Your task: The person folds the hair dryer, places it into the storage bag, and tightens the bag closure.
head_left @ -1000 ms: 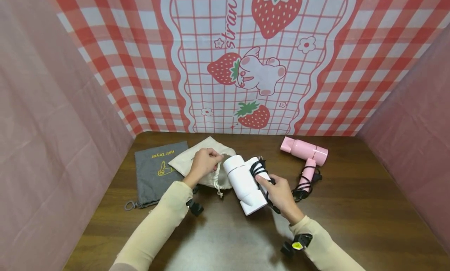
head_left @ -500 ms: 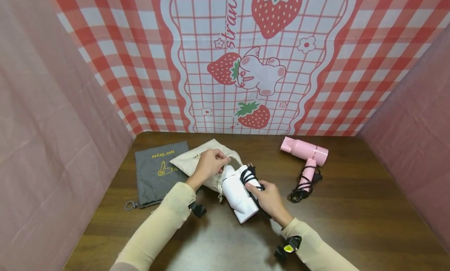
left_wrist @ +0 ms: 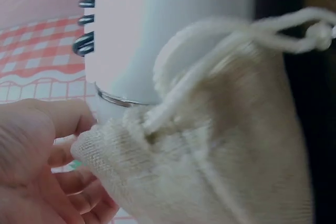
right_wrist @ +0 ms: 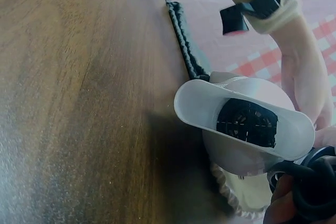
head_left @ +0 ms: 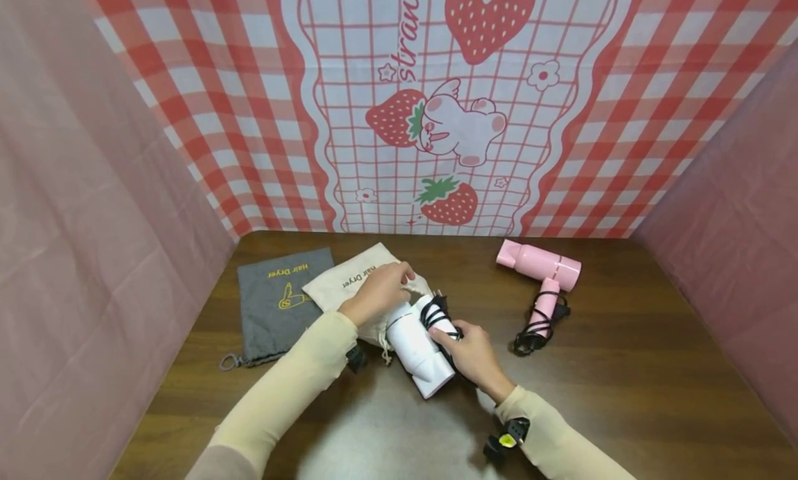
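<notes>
Our right hand (head_left: 472, 354) grips the white hair dryer (head_left: 413, 345) by its handle (head_left: 444, 325); our left hand (head_left: 382, 291) appears to pinch the rim of the beige bag (head_left: 339, 279). We judge insertion begun: one end inside the mouth, handle and nozzle (head_left: 435, 379) outside. The pink hair dryer (head_left: 541, 264) lies unbagged.

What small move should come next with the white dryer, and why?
I'd probably ease the white dryer deeper into the cream bag with the right hand: its back end is inside the bag, the left hand holds the rim, and the nozzle is outside.
</notes>
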